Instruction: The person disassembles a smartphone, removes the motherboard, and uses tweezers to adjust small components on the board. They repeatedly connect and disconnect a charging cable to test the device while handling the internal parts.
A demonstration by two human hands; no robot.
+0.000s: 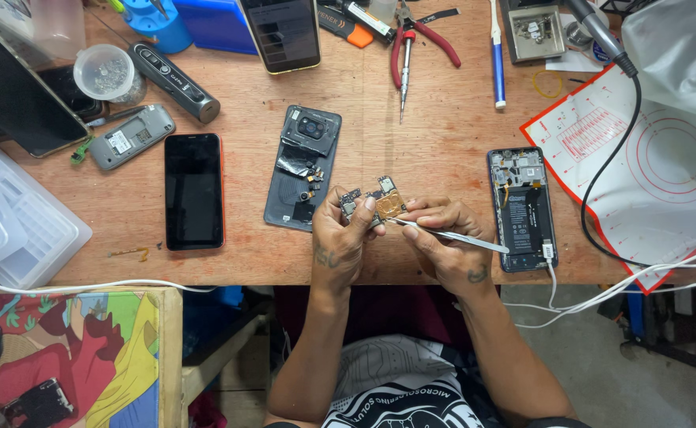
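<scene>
I had the small circuit board (pixel 371 201) pinched in my left hand (pixel 340 242), thumb over its near face and fingers curled behind, so that it stood clear of the wooden table (pixel 435 143) just above the near edge. Its long axis ran roughly left to right across my view, tilted a little upward toward the right, with the gold-coloured shield at the right-hand end. My right hand (pixel 443 246) was closed around a pair of slim metal tweezers (pixel 451 235) — their length lay almost level, handle trailing out to the right, tips pointing left at the board. The tips sat just below the shielded end, touching or nearly so; I could not tell which. So the working end of the board lay directly left of my right grip, along the same line as the tool. The opened phone (pixel 522 208) with its battery exposed lay just right of my right hand, and the black back cover (pixel 304 166) just beyond my left — both flat on the table, apart from the board.
</scene>
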